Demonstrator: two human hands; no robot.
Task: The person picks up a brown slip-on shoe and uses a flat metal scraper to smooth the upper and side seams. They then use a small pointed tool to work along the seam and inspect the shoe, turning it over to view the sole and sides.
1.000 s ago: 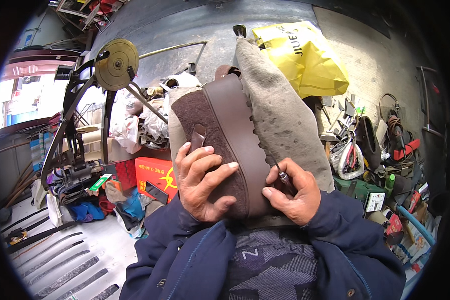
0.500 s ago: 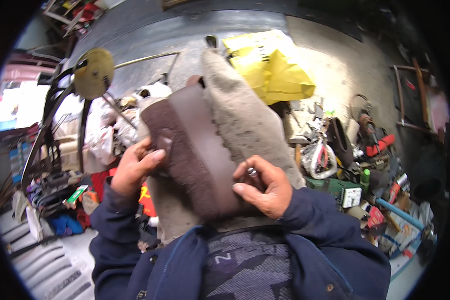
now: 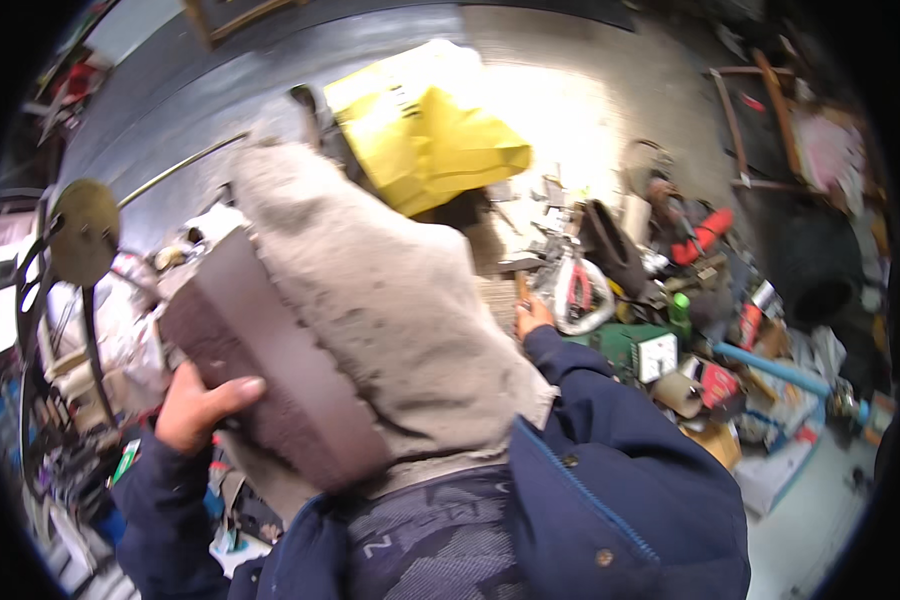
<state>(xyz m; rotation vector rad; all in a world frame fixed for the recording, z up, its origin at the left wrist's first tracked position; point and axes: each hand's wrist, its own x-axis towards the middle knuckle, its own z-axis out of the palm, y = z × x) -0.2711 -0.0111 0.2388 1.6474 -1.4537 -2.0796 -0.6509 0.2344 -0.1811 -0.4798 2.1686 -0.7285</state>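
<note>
Across your lap, over a stained grey cloth (image 3: 400,270), lies what looks like a thick-soled brown shoe (image 3: 305,385), on its side: nap-faced upper to the left, smooth sole wall to the right, slanting from near right to far left. Your left hand (image 3: 192,412) grasps its left edge, thumb pressed on top; the other fingers are hidden underneath. Off the cloth's right edge, your right hand (image 3: 533,315) is reached out, and its fingers seem curled around the grip of a wooden-handled tool (image 3: 521,286), though blur and the small view hide how firmly. I judge the step in hand to be taking up that tool while the shoe is kept steady. The next move, as I read it, calls for a sure hold on the handle and a lift that clears the neighbours: just to the right, a white plastic bag (image 3: 598,308) and a green case (image 3: 610,348), with a green bottle (image 3: 680,312) beyond. Keep your left thumb firm, since the shoe could slide off the slack cloth. Farther off, left of the tool, sits a yellow bag (image 3: 425,135).
</note>
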